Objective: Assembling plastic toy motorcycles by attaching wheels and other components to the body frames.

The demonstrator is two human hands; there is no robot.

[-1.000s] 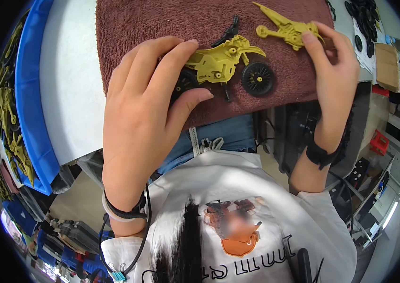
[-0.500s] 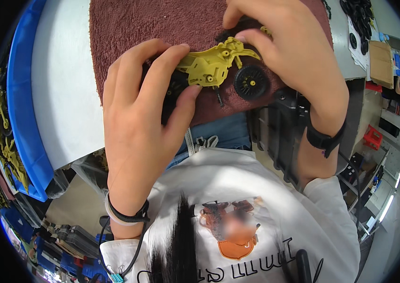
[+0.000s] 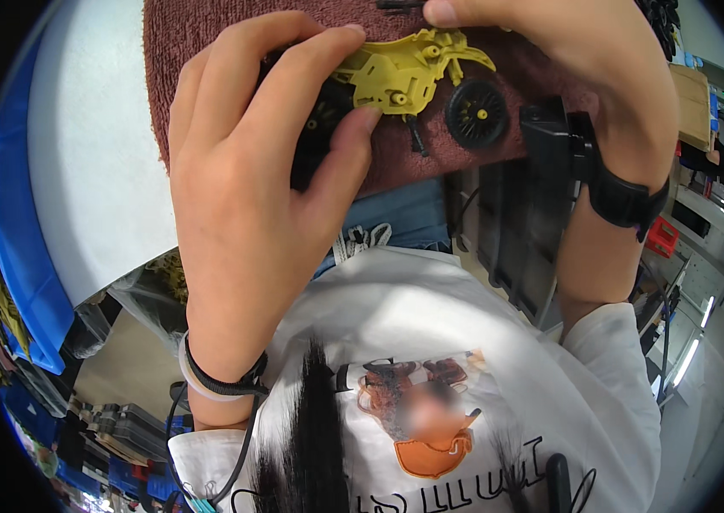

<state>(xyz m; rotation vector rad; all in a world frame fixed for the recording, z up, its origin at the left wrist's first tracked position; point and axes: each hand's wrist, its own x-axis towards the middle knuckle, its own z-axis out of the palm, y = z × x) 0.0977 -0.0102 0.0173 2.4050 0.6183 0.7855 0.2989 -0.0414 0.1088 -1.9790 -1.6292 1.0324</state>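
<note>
The left hand point(image 3: 251, 154) pinches the yellow toy motorcycle body point(image 3: 394, 75) between thumb and fingers, over the brown towel point(image 3: 200, 64); the right hand point(image 3: 588, 60) extends out of view, grip indeterminable. Body likely light, stiff: hold by rear edges, sparing thin projections

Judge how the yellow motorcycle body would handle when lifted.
The yellow motorcycle body is probably stiff, with crisp moulded edges. It seems light for its size, being a thin, open shell. Its slim front tip might snap.
</note>
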